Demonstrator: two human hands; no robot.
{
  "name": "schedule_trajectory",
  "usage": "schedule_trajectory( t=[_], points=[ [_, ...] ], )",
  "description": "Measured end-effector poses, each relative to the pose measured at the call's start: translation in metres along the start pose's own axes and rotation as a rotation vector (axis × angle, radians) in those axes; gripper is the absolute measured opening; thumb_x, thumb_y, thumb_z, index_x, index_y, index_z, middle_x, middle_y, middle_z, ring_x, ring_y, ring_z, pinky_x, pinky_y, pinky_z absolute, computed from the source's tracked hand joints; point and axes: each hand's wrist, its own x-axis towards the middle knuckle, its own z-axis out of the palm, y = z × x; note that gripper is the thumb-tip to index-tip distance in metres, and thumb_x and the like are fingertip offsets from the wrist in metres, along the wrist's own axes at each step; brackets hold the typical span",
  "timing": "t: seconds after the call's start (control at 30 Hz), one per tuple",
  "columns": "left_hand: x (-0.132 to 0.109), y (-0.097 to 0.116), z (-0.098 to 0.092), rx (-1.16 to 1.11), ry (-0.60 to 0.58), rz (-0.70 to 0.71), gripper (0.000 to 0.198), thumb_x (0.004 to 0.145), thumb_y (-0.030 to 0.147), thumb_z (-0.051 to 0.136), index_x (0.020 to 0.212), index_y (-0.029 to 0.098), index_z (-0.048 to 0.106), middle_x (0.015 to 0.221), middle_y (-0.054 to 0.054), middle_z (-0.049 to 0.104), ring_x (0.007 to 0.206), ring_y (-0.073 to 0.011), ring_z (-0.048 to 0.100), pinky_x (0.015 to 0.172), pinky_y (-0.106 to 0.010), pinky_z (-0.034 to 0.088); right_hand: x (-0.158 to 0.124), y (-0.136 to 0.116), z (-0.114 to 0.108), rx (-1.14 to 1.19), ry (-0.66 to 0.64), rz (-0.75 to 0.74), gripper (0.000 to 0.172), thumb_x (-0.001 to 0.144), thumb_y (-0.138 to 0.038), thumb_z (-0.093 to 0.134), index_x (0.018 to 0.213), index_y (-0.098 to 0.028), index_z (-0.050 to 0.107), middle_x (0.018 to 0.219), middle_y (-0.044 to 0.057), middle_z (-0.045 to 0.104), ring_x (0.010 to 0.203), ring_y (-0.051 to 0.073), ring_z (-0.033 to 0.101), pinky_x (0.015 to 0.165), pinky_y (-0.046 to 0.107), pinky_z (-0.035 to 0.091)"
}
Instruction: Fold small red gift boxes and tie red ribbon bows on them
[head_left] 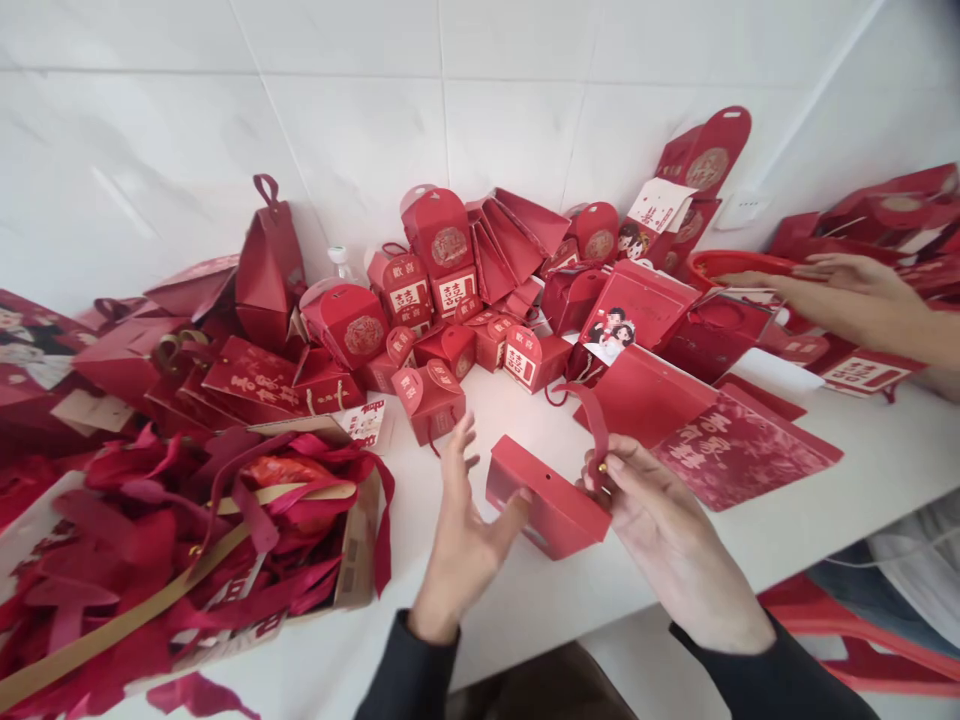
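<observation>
A folded red gift box (551, 500) with a small round hole in its upper face lies on the white table in front of me. My left hand (472, 530) is open at its left side, fingers raised and spread, the thumb over the box's front. Between the fingertips of my right hand (664, 530) is a red strap (595, 415) with a small gold stud at its lower end. That hand is just above the box's right end; whether it touches the box I cannot tell.
A carton (358, 560) full of red straps and ribbons stands at the left. Many red gift boxes (431, 395) crowd the wall side. Flat red card sheets (750, 450) lie to the right. Another person's hands (847, 290) reach in beside a red basin (739, 262).
</observation>
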Motion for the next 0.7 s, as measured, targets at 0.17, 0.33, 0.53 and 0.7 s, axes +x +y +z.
schedule_trajectory(
  t=[0.17,0.33,0.53,0.7],
  points=[
    [0.020,-0.002,-0.009,-0.126,-0.279,0.007,0.013,0.085,0.018,0.069,0.097,0.021,0.068,0.101,-0.005,0.067,0.097,-0.0192,0.065,0.091,-0.032,0.051,-0.003,-0.004,-0.007,-0.269,0.095,-0.091,0.028,0.093,-0.050,0.071,0.103,-0.024,0.064,0.092,0.003,0.066,0.085,0.021,0.063,0.076,0.032,0.054],
    [-0.001,-0.004,0.000,-0.078,-0.122,0.118,0.022,0.088,0.012,0.065,0.107,0.023,0.066,0.101,-0.004,0.065,0.093,-0.0166,0.063,0.083,-0.027,0.051,-0.016,-0.006,-0.006,-0.707,0.143,-0.423,0.013,0.100,-0.038,0.064,0.103,-0.027,0.067,0.101,0.003,0.068,0.096,0.022,0.064,0.084,0.029,0.050],
    [-0.011,-0.009,0.001,0.061,-0.124,0.328,0.032,0.097,0.007,0.050,0.116,0.027,0.066,0.114,-0.007,0.062,0.103,-0.0175,0.062,0.084,-0.028,0.053,-0.013,0.005,-0.001,-0.850,-0.028,-0.569,0.007,0.104,-0.026,0.058,0.106,-0.028,0.064,0.103,0.003,0.066,0.099,0.021,0.064,0.088,0.030,0.048],
    [-0.012,-0.003,0.006,0.101,-0.088,0.318,0.016,0.097,0.016,0.058,0.108,0.024,0.065,0.108,-0.006,0.064,0.101,-0.0190,0.063,0.087,-0.031,0.052,-0.011,0.005,0.000,-0.880,-0.047,-0.586,0.007,0.104,-0.026,0.057,0.106,-0.026,0.064,0.104,0.004,0.066,0.098,0.022,0.064,0.085,0.033,0.050]
  ],
)
